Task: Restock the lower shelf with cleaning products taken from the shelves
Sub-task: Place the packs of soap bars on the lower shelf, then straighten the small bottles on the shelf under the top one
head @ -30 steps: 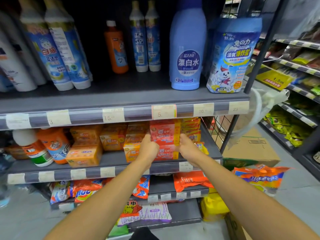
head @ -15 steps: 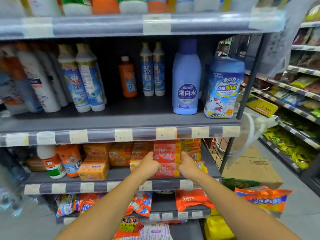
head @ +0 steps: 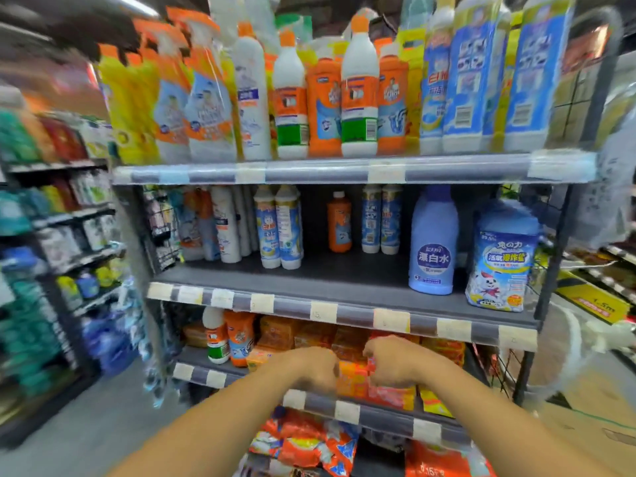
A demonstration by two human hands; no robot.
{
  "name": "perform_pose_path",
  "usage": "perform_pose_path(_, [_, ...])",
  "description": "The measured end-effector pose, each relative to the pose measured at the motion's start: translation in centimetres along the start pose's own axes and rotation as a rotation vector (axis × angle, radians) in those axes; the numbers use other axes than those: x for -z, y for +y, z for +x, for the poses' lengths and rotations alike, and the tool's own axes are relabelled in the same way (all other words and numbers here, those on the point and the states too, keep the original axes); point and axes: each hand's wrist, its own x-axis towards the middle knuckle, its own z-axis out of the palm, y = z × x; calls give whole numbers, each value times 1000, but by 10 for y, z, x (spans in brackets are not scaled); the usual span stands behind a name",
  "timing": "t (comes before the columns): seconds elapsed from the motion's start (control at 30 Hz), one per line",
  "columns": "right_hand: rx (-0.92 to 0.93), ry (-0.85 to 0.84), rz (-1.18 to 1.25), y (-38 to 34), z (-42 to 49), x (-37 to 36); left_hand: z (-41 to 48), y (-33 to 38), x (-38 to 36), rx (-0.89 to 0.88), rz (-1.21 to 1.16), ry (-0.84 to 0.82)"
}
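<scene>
Both my hands are on the lower shelf (head: 309,402), among stacked soap packs. My left hand (head: 315,370) has its fingers curled against the left side of an orange soap pack (head: 351,378). My right hand (head: 392,363) curls over the top of a red soap pack (head: 390,395) beside it. More orange soap packs (head: 292,333) are stacked behind them. The fingertips are hidden behind the packs, and the view is blurred.
A white-and-green bottle (head: 216,339) and an orange bottle (head: 239,337) stand left on the same shelf. The shelf above holds a blue bleach bottle (head: 433,242) and a blue pouch (head: 500,259). Orange bags (head: 306,442) lie below. A cardboard box (head: 592,418) sits right.
The view has tilted up and now takes in the top shelf. My hands have closed in toward each other on the soap packs.
</scene>
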Motion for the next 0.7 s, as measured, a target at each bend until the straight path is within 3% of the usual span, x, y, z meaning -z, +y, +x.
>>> perform_pose_path(0.4, [143, -45, -187, -83, -16, 87, -89, -45, 81, 173, 49, -14])
perform_pose_path(0.7, [55, -24, -170, -116, 49, 132, -56, -111, 146, 188, -8, -10])
